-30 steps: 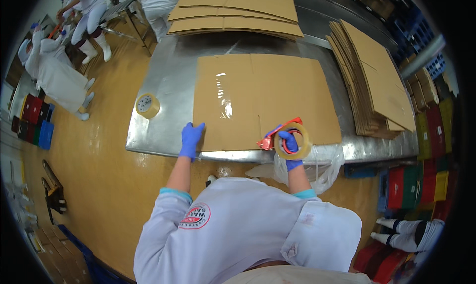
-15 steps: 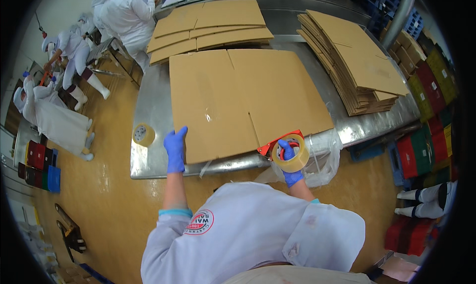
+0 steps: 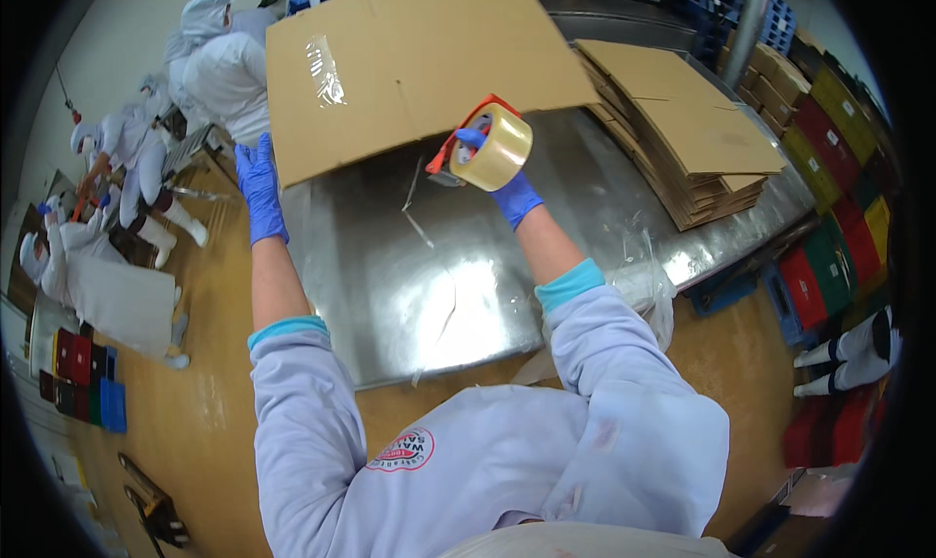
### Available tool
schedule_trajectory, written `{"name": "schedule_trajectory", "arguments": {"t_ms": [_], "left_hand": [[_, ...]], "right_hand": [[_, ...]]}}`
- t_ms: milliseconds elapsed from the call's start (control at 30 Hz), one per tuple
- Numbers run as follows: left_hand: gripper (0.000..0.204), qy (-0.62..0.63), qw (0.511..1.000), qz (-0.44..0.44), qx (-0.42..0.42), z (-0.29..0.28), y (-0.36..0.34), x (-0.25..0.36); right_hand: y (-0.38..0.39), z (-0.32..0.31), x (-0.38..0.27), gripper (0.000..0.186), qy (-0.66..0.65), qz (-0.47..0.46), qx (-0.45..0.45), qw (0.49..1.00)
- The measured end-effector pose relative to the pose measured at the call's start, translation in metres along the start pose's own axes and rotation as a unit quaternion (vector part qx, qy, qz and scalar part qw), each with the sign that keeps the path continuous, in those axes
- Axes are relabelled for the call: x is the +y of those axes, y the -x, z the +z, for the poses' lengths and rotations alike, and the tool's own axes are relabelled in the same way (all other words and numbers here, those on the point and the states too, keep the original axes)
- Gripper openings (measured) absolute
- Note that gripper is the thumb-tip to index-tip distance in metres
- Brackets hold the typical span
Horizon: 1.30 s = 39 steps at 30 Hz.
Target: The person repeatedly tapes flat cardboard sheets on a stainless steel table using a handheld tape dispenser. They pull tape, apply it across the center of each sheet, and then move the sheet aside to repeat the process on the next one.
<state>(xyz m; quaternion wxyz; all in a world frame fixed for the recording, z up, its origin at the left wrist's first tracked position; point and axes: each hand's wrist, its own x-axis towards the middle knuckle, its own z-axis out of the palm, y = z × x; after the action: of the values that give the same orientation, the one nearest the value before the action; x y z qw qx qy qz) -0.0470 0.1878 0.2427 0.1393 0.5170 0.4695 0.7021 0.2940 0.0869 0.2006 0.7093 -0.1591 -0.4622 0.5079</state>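
Note:
A large flat cardboard sheet (image 3: 419, 51) with a strip of clear tape (image 3: 325, 71) on it lies toward the far side of the metal table (image 3: 390, 314), its near edge raised off the tabletop. My left hand (image 3: 257, 192), in a blue glove, lies along the sheet's left edge with fingers stretched out and apart. In my gloved right hand (image 3: 514, 197) is a red-framed tape dispenser (image 3: 442, 160) loaded with a wide roll of clear tape (image 3: 504, 149). The dispenser overlaps the sheet's near edge; whether it touches is unclear.
A stack of folded cardboard (image 3: 682, 110) stands at the table's right. Clear plastic (image 3: 643, 290) hangs over the near right edge, and a thin strip (image 3: 417, 222) lies on the metal. Co-workers in white (image 3: 224, 80) are at the left; coloured crates (image 3: 819, 275) are piled right.
The cardboard sheet has moved away from me and leftward, over where the back stack was visible, baring the near tabletop. Both hands have gone forward, the right one carrying the tape dispenser.

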Motion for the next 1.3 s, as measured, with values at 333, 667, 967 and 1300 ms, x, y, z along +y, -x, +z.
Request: {"name": "schedule_trajectory", "arguments": {"t_ms": [333,667,967,1300], "left_hand": [[0.115,-0.437,0.722,-0.188,-0.502,0.029,0.340,-0.105],[0.017,-0.289,0.867,0.029,-0.404,0.126,0.395,-0.098],[0.044,0.007,0.615,0.110,-0.781,0.282,0.469,0.059],[0.008,-0.085,0.716,0.207,-0.661,0.251,0.498,-0.012]], "right_hand": [[0.200,-0.075,-0.058,0.019,0.095,0.141,0.150,0.974],[0.366,-0.115,-0.158,0.030,0.149,0.027,0.499,0.853],[0.434,-0.134,-0.185,0.028,0.261,0.028,0.549,0.794],[0.408,-0.172,-0.180,0.030,0.287,0.101,0.419,0.856]]}}
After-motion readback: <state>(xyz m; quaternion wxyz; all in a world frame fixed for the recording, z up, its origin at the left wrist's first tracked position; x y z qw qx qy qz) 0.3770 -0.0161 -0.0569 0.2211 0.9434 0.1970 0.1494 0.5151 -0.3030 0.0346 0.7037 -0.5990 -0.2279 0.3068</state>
